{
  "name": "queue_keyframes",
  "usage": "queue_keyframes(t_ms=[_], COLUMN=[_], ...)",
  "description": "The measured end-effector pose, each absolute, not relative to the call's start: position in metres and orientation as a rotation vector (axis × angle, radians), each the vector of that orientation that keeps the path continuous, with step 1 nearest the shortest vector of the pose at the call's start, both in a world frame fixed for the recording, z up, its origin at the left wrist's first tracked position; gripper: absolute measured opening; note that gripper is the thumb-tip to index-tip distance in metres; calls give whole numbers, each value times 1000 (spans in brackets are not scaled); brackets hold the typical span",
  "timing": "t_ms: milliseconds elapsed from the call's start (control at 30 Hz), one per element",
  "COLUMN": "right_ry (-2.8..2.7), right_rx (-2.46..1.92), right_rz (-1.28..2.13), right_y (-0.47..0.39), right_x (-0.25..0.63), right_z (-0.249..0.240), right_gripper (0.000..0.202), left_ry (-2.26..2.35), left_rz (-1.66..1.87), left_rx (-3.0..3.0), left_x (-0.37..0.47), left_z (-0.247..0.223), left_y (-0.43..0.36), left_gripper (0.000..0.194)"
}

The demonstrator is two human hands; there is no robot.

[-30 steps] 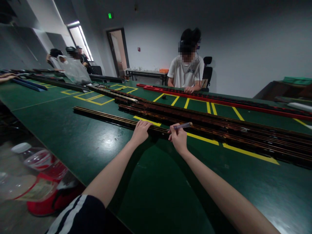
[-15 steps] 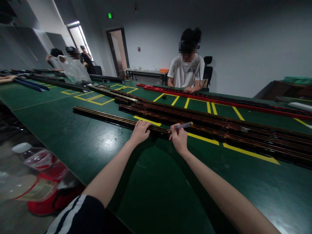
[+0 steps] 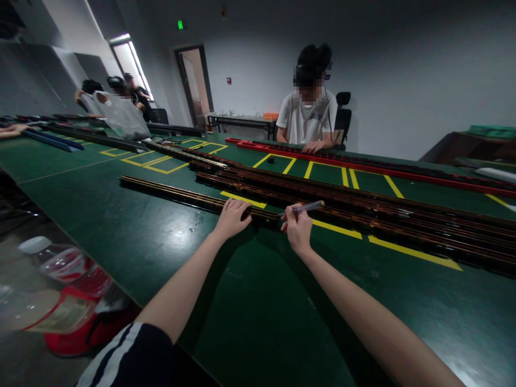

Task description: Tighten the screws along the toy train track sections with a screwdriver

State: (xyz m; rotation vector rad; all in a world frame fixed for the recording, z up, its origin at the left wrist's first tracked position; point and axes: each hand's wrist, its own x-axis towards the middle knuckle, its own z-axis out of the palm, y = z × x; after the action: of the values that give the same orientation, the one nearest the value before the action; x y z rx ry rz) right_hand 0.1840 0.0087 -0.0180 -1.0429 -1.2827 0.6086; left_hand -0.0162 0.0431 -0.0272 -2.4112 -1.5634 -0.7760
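A long dark metal rail (image 3: 177, 194) with brassy edges lies across the green table (image 3: 258, 306). My left hand (image 3: 231, 219) is closed over it near its right end, fingers on top and thumb on the near side. In my right hand (image 3: 297, 230) is a slim screwdriver (image 3: 309, 206) with a clear handle, held in a pinch just off the rail's right end. Its handle points right and slightly up. The tip is partly hidden by my fingers, so I cannot tell if it touches the rail.
Behind my hands lies a bundle of similar rails (image 3: 363, 207), stretching to the right. A red rail (image 3: 403, 171) runs along the far side, where a person (image 3: 308, 115) in white works. Yellow tape (image 3: 415, 252) marks the table. Bottles (image 3: 66, 263) stand low at left.
My right hand has shifted slightly to the right with the screwdriver, widening the gap to the rail's end. The left hand stays on the rail.
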Motion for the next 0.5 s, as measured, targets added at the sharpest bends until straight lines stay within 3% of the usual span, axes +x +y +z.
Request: queue_keyframes(t_ms=[500], right_ry=[-1235], right_rx=[-1067], right_rz=[532], right_y=[13], right_x=[186], right_z=[-23], right_gripper=[32], left_ry=[-1527], left_rz=[-802], left_rx=[-2412], left_x=[-18], left_z=[-31], left_y=[46], left_gripper=[30])
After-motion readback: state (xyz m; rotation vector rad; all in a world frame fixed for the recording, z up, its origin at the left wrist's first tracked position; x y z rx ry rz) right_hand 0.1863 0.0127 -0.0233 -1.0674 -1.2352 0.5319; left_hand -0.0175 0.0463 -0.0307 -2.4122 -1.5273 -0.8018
